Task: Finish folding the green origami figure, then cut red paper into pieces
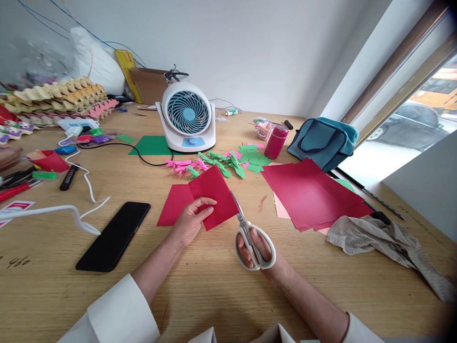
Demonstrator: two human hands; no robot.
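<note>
A piece of red paper (223, 200) is pinched between the thumb and fingers of my left hand (191, 221). My right hand (260, 247) has its thumb and fingers through the handles of white-handled scissors (255, 247). The blades meet the right edge of the held paper; the handles look nearly closed. Another red sheet (174, 202) lies on the table behind my left hand. Beyond it are pink cut-out shapes (183, 166) and green cut-out shapes (223, 162). A stack of larger red sheets (310, 195) lies to the right.
A white fan (189, 116) stands at the back. Phone (113, 236) and white cable (85, 176) lie left. Rightward are a red flask (276, 142), a blue bag (323, 143) and a crumpled cloth (378, 238). Egg trays (64, 100) are piled far left, near another person's hand (9, 157).
</note>
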